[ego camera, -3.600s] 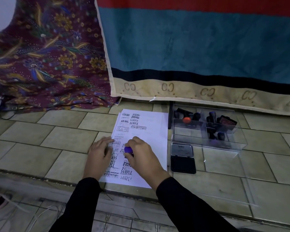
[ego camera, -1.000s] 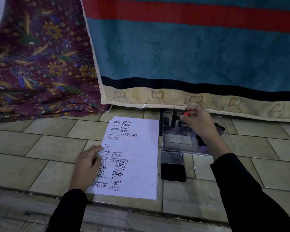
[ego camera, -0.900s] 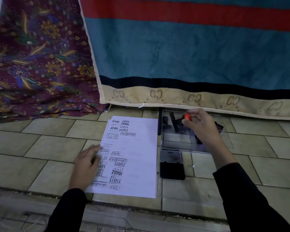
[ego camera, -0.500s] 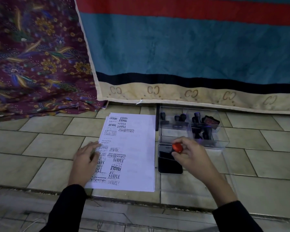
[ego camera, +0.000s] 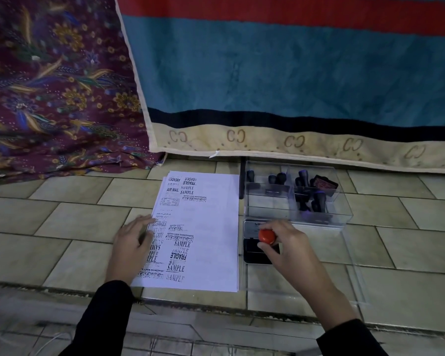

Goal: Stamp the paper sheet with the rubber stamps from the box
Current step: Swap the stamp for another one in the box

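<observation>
The red-knobbed stamp (ego camera: 267, 236) stood at the centre-right of the frame, its long axis close to upright, knob uppermost and lower end pointing down at the black ink pad (ego camera: 254, 255). Whether its face met the pad could not be told, since the fingers hid it. The right hand (ego camera: 290, 249) gripped the stamp, thumb and fingers curled round the handle below the knob. The pad's open lid (ego camera: 252, 226) lay just above it in the frame, against the clear box (ego camera: 344, 218), where several dark stamps (ego camera: 319, 201) stood or leaned in two compartments.

Left of the pad lay the paper sheet (ego camera: 216, 227), its long axis running from bottom to top of the frame, with black prints such as SAMPLE and FRAGILE down its left half. The left hand (ego camera: 132, 246) lay flat on the sheet's left edge, fingers straight and spread. Everything rested on the tiled floor (ego camera: 75, 222). A blue cloth (ego camera: 267, 73) filled the upper right, a maroon flowered cloth (ego camera: 49, 86) the upper left.
</observation>
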A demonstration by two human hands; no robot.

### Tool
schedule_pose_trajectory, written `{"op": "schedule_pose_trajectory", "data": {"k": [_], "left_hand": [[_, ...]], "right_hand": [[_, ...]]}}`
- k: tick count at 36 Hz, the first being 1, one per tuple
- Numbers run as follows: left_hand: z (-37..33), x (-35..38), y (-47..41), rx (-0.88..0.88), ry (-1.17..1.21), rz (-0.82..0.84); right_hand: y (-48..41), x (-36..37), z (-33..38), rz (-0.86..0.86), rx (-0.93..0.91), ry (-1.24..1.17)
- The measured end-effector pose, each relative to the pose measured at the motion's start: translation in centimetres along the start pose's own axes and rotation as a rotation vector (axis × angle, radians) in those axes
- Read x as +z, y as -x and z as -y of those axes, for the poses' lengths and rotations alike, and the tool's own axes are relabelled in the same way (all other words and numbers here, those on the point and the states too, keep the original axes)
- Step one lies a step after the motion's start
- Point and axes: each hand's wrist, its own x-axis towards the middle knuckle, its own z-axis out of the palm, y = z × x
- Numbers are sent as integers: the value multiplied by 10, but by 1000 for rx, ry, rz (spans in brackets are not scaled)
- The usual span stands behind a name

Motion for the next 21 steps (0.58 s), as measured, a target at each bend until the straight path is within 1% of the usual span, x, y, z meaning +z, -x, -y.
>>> {"op": "schedule_pose_trajectory", "data": {"k": [14, 21], "left_hand": [[2, 0, -1, 6, -8, 0], [1, 1, -1, 17, -24, -4]], "right_hand": [[2, 2, 4, 8, 5, -13], [4, 9, -2, -31, 60, -111]]}}
